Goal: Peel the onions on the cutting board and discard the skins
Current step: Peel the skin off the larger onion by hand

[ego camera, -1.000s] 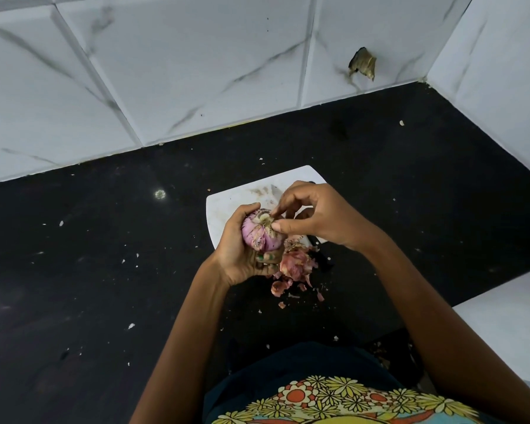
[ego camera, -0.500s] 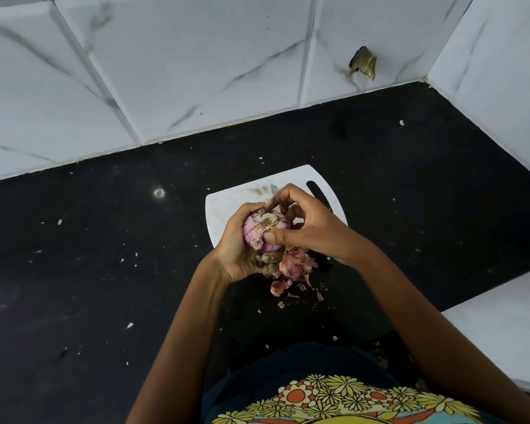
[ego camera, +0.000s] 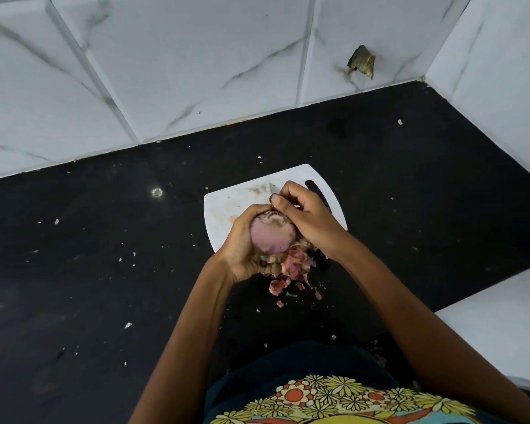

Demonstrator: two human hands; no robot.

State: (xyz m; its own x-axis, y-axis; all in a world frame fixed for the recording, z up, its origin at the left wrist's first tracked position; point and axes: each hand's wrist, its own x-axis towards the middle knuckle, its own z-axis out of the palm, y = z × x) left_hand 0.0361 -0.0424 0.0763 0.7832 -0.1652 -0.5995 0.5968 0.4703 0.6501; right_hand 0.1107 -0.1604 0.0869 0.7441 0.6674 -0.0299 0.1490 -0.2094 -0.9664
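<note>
Black counter (ego camera: 410,194) carries a white board (ego camera: 227,206). Left hand (ego camera: 242,249) grips the onion (ego camera: 271,235) above the board's near edge. Right hand (ego camera: 306,215) pinches at its top. Skins (ego camera: 291,267) lie beneath.

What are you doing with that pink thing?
A person is peeling a round pink-purple onion over a white plastic cutting board on a black countertop. The left hand cups the onion; the right hand pinches at its top. Loose pink onion skins lie piled just below the hands.
</note>
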